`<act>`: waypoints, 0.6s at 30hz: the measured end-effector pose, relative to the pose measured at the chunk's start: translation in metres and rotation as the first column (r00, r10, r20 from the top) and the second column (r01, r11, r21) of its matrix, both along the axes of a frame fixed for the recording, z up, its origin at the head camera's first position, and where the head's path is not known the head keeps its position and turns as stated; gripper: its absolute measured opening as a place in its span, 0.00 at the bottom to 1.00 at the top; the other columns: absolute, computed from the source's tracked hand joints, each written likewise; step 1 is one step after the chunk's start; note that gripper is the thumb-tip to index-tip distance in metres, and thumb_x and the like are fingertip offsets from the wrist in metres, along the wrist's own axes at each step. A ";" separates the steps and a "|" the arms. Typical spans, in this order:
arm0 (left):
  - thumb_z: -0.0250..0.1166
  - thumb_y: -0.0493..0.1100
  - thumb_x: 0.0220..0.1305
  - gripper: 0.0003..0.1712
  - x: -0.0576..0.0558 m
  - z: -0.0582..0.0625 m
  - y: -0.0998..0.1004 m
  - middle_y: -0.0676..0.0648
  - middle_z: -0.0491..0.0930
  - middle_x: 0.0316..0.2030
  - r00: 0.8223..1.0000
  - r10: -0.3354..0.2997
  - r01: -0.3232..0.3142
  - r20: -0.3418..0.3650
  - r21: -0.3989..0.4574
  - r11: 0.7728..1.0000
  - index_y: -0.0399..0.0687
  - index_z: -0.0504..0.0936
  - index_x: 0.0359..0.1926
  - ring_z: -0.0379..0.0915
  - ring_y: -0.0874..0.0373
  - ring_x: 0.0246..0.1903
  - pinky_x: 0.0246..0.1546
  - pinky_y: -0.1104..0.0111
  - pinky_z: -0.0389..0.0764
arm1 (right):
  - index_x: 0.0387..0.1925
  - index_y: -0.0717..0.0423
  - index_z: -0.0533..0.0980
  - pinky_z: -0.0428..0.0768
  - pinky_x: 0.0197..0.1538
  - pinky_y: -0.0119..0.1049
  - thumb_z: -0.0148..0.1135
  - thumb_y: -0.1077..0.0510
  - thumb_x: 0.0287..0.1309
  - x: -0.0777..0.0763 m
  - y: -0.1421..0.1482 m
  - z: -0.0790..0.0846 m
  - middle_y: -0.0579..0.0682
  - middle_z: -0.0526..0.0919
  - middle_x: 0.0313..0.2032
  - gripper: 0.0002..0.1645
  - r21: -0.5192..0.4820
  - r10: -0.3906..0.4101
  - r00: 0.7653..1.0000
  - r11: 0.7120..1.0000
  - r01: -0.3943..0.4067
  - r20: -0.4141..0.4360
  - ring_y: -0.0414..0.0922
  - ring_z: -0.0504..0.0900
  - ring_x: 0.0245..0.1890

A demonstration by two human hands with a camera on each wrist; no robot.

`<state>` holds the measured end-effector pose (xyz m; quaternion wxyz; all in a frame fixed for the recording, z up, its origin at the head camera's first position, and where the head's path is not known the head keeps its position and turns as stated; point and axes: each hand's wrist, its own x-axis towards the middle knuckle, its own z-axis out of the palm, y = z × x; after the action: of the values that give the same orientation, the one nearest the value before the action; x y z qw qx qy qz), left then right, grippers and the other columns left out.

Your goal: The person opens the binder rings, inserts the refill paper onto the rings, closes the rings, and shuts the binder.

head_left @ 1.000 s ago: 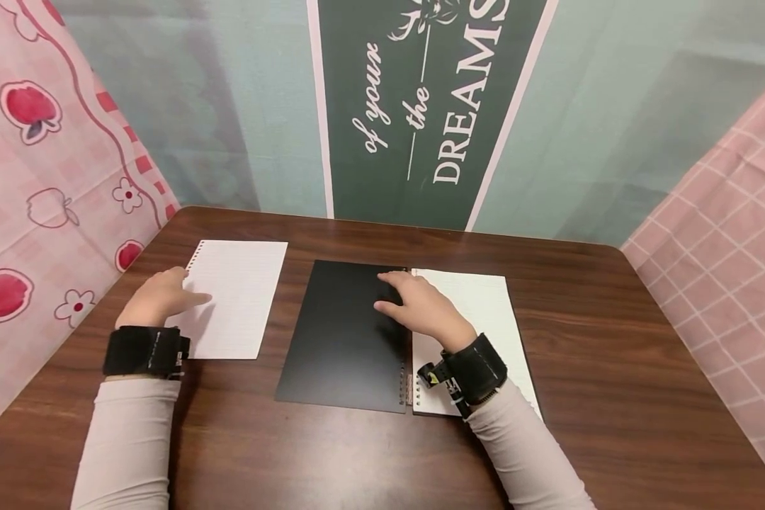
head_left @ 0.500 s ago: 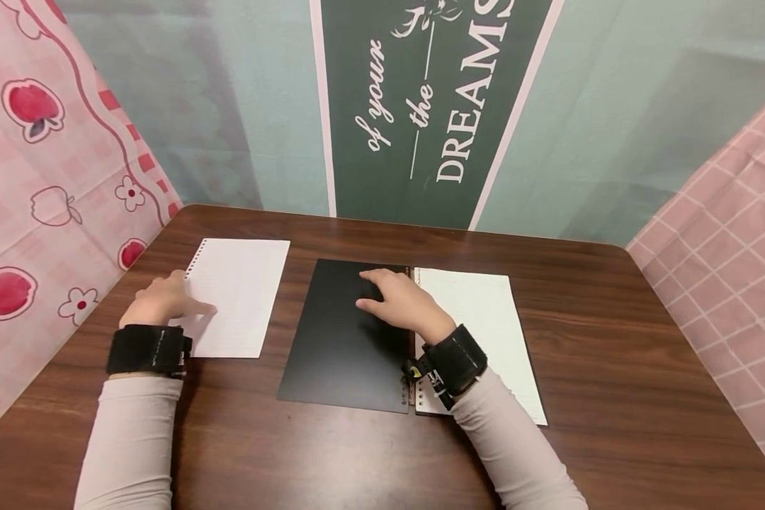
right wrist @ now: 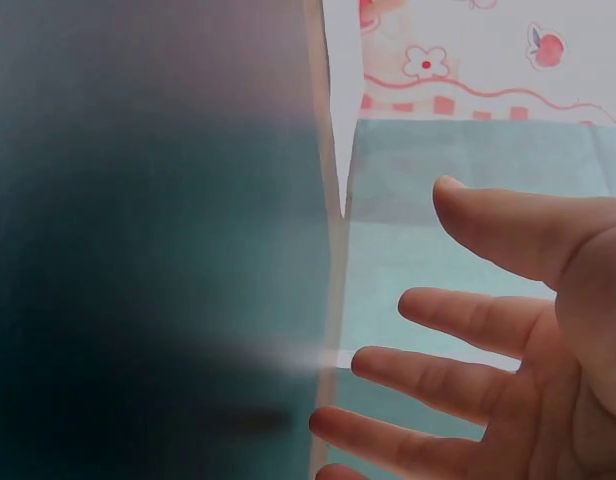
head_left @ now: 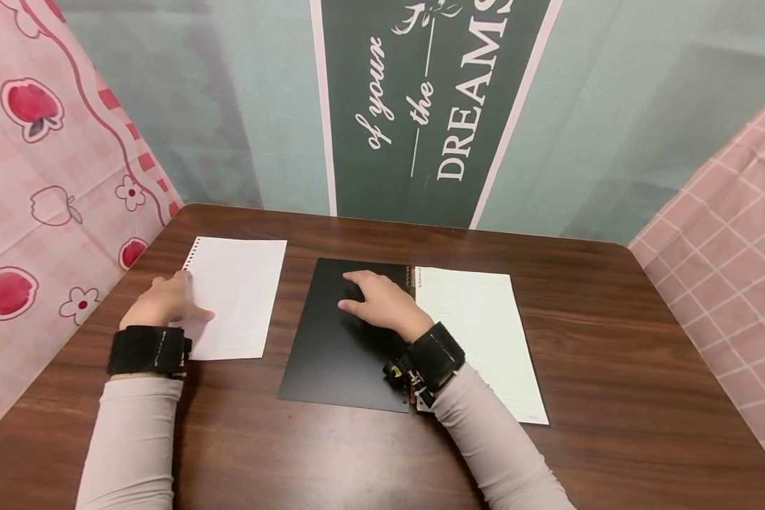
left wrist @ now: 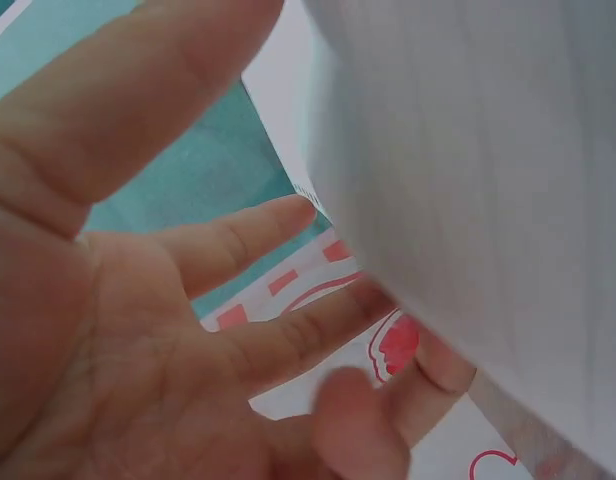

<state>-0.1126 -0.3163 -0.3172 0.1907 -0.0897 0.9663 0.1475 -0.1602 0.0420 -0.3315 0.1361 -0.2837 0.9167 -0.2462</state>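
In the head view my left hand (head_left: 162,301) is at the left, punched edge of a loose lined sheet of paper (head_left: 242,297). The thumb lies over the sheet. In the left wrist view the fingertips (left wrist: 293,212) meet the edge of the paper (left wrist: 468,200), and some tips pass behind it. My right hand (head_left: 382,301) hovers with spread fingers over the black cover (head_left: 331,347) of an open ring binder. In the right wrist view its fingers (right wrist: 428,385) are straight and hold nothing. White lined pages (head_left: 478,326) lie on the binder's right side.
A brown wooden table (head_left: 612,368) carries everything. Behind it hangs a blue-green cloth with a dark lettered panel (head_left: 414,127). Pink patterned cloths (head_left: 44,205) flank the left and right. The binder's rings (head_left: 411,283) run between the cover and the pages.
My right hand has moved left, from near the rings to over the black cover. My left thumb has come down onto the sheet, which has turned slightly and shifted left at its top.
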 end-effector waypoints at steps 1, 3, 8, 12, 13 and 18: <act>0.73 0.55 0.54 0.62 0.000 -0.001 0.000 0.13 0.56 0.59 1.000 -0.002 0.002 -0.003 0.002 1.000 0.16 0.47 0.68 0.54 0.22 0.56 0.52 0.28 0.67 | 0.73 0.54 0.62 0.66 0.71 0.49 0.59 0.46 0.69 0.000 -0.001 0.000 0.55 0.66 0.72 0.37 -0.005 -0.001 1.000 1.000 0.001 0.008 0.51 0.64 0.73; 0.73 0.54 0.53 0.63 -0.001 -0.002 0.000 0.13 0.56 0.58 1.000 0.004 -0.004 -0.002 0.017 1.000 0.17 0.46 0.69 0.54 0.23 0.55 0.51 0.28 0.67 | 0.73 0.54 0.62 0.66 0.72 0.49 0.59 0.46 0.69 0.000 -0.003 -0.002 0.54 0.66 0.72 0.37 -0.012 -0.001 1.000 1.000 0.002 0.019 0.51 0.64 0.73; 0.74 0.56 0.52 0.66 0.000 -0.002 -0.002 0.14 0.55 0.61 1.000 0.016 -0.016 0.009 0.034 0.999 0.18 0.43 0.70 0.55 0.23 0.57 0.55 0.29 0.65 | 0.73 0.55 0.63 0.61 0.74 0.51 0.58 0.47 0.69 -0.001 -0.006 -0.007 0.55 0.66 0.72 0.36 -0.038 -0.016 1.000 0.999 0.017 0.021 0.53 0.63 0.74; 0.74 0.58 0.52 0.70 0.001 0.000 -0.002 0.14 0.54 0.63 0.997 0.060 -0.062 0.044 0.062 0.996 0.18 0.38 0.71 0.59 0.23 0.58 0.59 0.31 0.63 | 0.73 0.55 0.62 0.56 0.75 0.53 0.58 0.47 0.69 -0.001 -0.008 -0.008 0.55 0.66 0.72 0.36 -0.063 -0.027 0.999 0.998 0.029 0.027 0.54 0.62 0.74; 0.74 0.58 0.53 0.71 0.001 0.001 -0.002 0.15 0.53 0.63 0.996 0.067 -0.071 0.053 0.070 0.995 0.18 0.36 0.71 0.59 0.24 0.58 0.60 0.31 0.62 | 0.73 0.55 0.62 0.56 0.76 0.53 0.58 0.47 0.69 -0.002 -0.009 -0.008 0.55 0.66 0.72 0.36 -0.071 -0.028 0.999 0.997 0.030 0.031 0.55 0.62 0.74; 0.74 0.58 0.53 0.71 0.002 0.003 -0.002 0.15 0.54 0.61 0.995 0.077 -0.084 0.063 0.104 0.991 0.17 0.34 0.69 0.59 0.25 0.57 0.61 0.33 0.63 | 0.73 0.56 0.62 0.58 0.75 0.53 0.58 0.47 0.70 -0.002 -0.014 -0.008 0.56 0.66 0.72 0.36 -0.104 -0.020 0.999 0.994 0.025 0.051 0.55 0.63 0.74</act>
<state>-0.1103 -0.3184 -0.3144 0.2173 -0.1226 0.9467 0.2037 -0.1626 0.0278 -0.3396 0.1411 -0.2740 0.9021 -0.3022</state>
